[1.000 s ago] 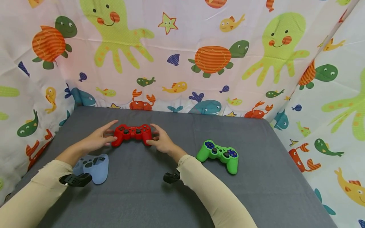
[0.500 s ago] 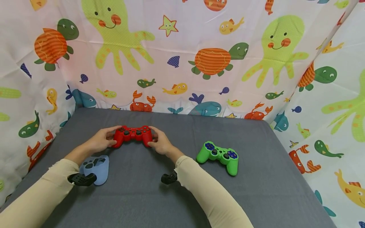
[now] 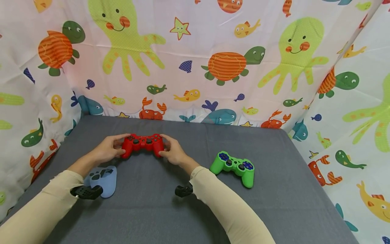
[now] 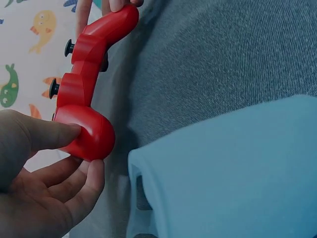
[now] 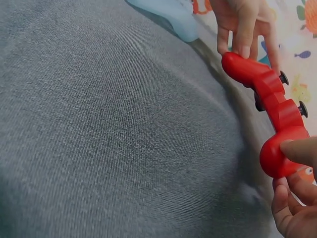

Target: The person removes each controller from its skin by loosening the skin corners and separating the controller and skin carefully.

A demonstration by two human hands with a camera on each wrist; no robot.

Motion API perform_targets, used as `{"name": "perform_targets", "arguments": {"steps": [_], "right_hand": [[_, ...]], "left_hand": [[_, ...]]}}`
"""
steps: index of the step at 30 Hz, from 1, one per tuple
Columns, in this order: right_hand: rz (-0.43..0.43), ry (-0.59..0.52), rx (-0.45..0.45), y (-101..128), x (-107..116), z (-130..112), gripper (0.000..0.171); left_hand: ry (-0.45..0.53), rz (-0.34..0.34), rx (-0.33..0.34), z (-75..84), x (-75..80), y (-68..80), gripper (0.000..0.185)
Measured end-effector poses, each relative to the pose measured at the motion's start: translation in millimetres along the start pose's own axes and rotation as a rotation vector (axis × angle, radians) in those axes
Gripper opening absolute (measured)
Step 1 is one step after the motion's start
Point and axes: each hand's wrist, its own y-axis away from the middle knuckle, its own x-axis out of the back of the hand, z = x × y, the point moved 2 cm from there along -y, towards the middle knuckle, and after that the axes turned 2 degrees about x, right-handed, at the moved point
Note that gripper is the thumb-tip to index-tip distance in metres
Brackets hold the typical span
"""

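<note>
A red game controller [image 3: 142,142] with black thumbsticks is held between both hands near the back left of the table. My left hand [image 3: 108,148] grips its left handle; in the left wrist view the thumb [image 4: 59,134] presses the handle's face while fingertips [image 4: 96,171] support it from below. The right handle is pinched by my right hand [image 3: 174,151], its thumb on the near side in the right wrist view. Just in front of my left hand lies a pale blue silicone controller cover [image 3: 106,181], partly hidden by the left forearm and wrist camera.
To the right of the right forearm, a green game controller [image 3: 234,166] with dark blue button areas lies on the grey cloth-covered table [image 3: 292,196]. A curtain [image 3: 195,44] printed with sea animals hangs behind the table and along both sides.
Both hands have closed in on the red controller; the left fingers, spread a second ago, now grip its handle. The green controller has stayed in place.
</note>
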Motion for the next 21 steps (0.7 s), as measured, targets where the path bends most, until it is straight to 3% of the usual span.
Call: {"name": "perform_targets", "arguments": {"steps": [15,21], "right_hand": [[-0.031,-0.012,0.031,20.9,9.7,-7.1,0.068],[-0.031,-0.026,0.079,34.5,11.5,-6.1,0.067]], "left_hand": [[0.003,-0.033,-0.06,11.0,0.1,21.7,0.07],[0.018,-0.042,-0.135,14.5,-2.4,32.6,0.068]]}}
